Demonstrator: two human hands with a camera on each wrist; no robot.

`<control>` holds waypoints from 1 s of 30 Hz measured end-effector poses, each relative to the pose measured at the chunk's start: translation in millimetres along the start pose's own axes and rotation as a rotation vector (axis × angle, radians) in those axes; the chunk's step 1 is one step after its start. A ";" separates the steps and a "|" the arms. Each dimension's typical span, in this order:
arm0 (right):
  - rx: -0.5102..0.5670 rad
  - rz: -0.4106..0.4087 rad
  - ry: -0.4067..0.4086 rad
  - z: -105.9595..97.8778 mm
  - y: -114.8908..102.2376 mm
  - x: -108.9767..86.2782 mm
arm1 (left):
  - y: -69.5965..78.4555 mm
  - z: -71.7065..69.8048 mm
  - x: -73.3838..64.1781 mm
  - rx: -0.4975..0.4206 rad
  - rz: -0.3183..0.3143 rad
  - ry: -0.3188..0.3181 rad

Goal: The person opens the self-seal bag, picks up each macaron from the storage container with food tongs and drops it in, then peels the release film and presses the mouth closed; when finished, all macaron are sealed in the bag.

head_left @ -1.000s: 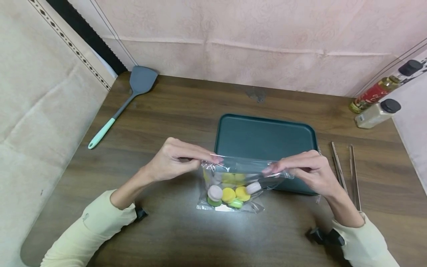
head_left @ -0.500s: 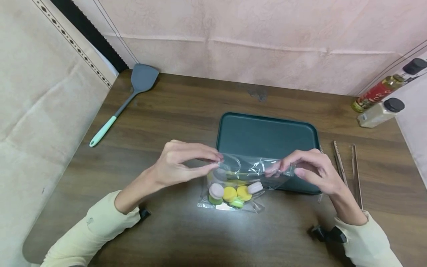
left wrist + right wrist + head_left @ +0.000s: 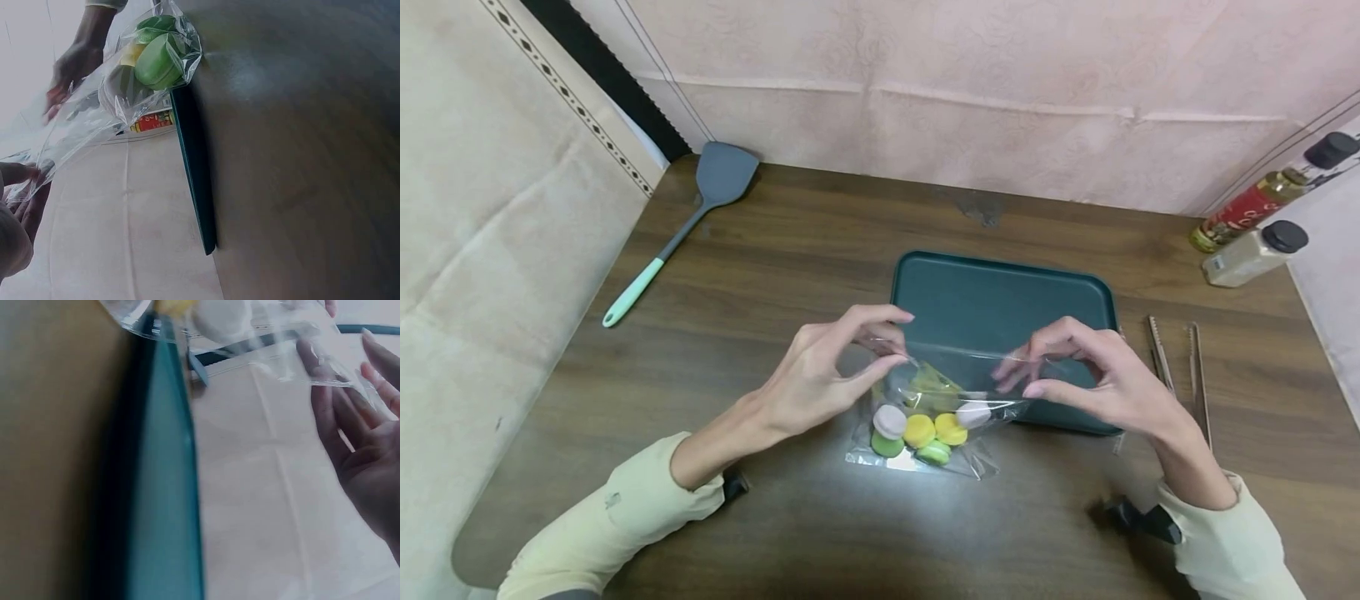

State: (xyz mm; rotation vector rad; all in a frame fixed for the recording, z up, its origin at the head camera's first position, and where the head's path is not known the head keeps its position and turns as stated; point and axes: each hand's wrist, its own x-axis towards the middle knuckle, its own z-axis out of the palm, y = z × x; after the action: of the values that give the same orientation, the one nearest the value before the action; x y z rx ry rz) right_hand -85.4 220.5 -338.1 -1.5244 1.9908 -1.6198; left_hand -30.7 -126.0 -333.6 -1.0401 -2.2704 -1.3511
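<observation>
A clear plastic bag [image 3: 925,408] with several yellow, green and pale macarons [image 3: 919,431] in it hangs over the near edge of a dark green tray [image 3: 1000,292]. My left hand [image 3: 831,367] pinches the bag's upper left corner between thumb and fingers, its index finger raised. In the left wrist view, the film of the bag [image 3: 81,119] stretches from that hand towards the macarons [image 3: 156,62]. At the bag's upper right my right hand [image 3: 1093,375] has its bent fingers behind the film and its thumb apart. The right wrist view shows the right hand [image 3: 369,444] with its fingers spread along the bag's edge.
A grey spatula [image 3: 688,225] with a mint handle lies at the back left. Metal tongs [image 3: 1198,383] lie right of the tray. An oil bottle [image 3: 1247,204] and a black-capped jar [image 3: 1247,258] stand at the back right. A curtain-like cloth [image 3: 962,92] hangs behind the table.
My left hand has shifted slightly right and lifted its index finger. My right hand has loosened, its thumb moving away from its fingers. The bag's mouth has drawn apart.
</observation>
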 end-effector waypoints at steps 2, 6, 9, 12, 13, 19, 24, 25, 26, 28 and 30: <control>-0.137 0.058 -0.018 1.5 -11.7 7.9 | -0.1 0.6 0.5 -0.004 -0.001 -0.011; -0.428 0.130 -0.065 14.0 -34.6 32.5 | 0.1 1.1 1.0 -0.009 0.013 -0.022; -0.564 0.140 -0.090 29.7 -44.2 51.9 | 0.5 1.6 1.0 -0.017 0.035 -0.028; -0.621 0.150 -0.098 44.8 -47.9 66.6 | 1.7 1.9 0.9 -0.030 0.051 -0.038; -0.625 0.151 -0.096 49.2 -47.9 70.3 | 2.4 1.8 0.9 -0.039 0.052 -0.043; -0.636 0.110 -0.070 65.7 -43.9 82.0 | 5.2 0.9 0.3 -0.075 0.012 -0.052; -0.651 0.103 -0.060 67.9 -43.3 82.4 | 7.0 -0.9 0.0 -0.107 -0.045 -0.047; -0.651 0.102 -0.057 67.5 -43.4 82.1 | 7.0 -1.3 0.0 -0.113 -0.051 -0.048; -0.653 0.100 -0.054 66.9 -43.3 81.6 | 7.5 -1.8 0.3 -0.120 -0.056 -0.049; -0.655 0.094 -0.050 65.3 -43.4 80.6 | 7.4 -2.6 0.4 -0.132 -0.064 -0.053; -0.655 0.094 -0.049 63.0 -43.8 78.7 | 6.7 -3.0 0.6 -0.144 -0.072 -0.053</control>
State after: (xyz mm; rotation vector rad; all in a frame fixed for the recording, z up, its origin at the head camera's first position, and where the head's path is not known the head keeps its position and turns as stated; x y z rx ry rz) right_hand -55.0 124.8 -293.4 -1.5846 2.6729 -0.9145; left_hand -26.6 -126.3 -327.6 -1.0597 -2.2973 -1.5541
